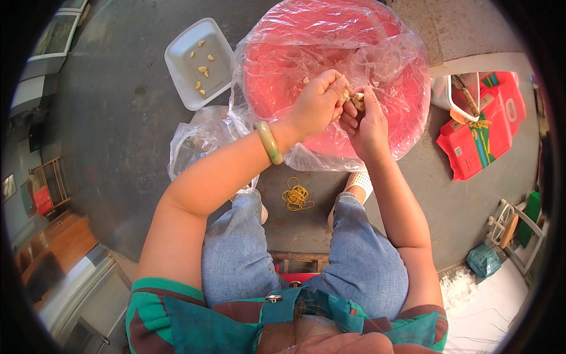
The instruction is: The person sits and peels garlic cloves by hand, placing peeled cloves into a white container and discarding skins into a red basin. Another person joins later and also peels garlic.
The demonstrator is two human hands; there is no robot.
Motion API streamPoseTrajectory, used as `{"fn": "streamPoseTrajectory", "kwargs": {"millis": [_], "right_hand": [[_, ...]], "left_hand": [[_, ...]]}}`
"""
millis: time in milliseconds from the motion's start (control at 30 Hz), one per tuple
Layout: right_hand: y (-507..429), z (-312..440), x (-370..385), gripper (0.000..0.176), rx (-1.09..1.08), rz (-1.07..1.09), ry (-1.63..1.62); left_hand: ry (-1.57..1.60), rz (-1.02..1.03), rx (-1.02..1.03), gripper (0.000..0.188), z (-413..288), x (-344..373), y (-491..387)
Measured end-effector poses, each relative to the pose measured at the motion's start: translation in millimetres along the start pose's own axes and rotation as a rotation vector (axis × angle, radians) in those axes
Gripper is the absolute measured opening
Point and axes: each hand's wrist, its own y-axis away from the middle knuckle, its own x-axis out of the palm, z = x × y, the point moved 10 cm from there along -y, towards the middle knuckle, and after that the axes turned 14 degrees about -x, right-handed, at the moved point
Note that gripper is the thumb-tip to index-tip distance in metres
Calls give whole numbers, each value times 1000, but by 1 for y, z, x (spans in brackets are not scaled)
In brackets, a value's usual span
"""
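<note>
Both of my hands meet over a red basin [309,57] lined with a clear plastic bag [389,66]. Between the fingers of my left hand [320,101] is a pale piece of garlic [344,95]. My right hand [369,124] grips a partly broken garlic bulb [358,101] between thumb and fingers, close beside the left fingertips. Bits of garlic skin [306,80] lie on the plastic. To the left of the basin, a white plastic tray [171,66] holds several peeled garlic cloves [202,69].
A clear plastic bag [190,137] lies left of the basin. Yellow rubber bands [297,198] are heaped on the floor between my feet. At right are red printed packages [499,137] and a white container [457,95] with a wooden-handled tool [469,101].
</note>
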Motion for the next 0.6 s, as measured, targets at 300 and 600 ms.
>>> {"fn": "streamPoseTrajectory", "kwargs": {"millis": [300,600], "right_hand": [[-7,3,-7,30,13,-19,-47],[-2,4,-2,36,-5,58,231]], "left_hand": [[-413,-257,416,16,-38,-19,9],[-695,-165,461,12,-55,14,26]]}}
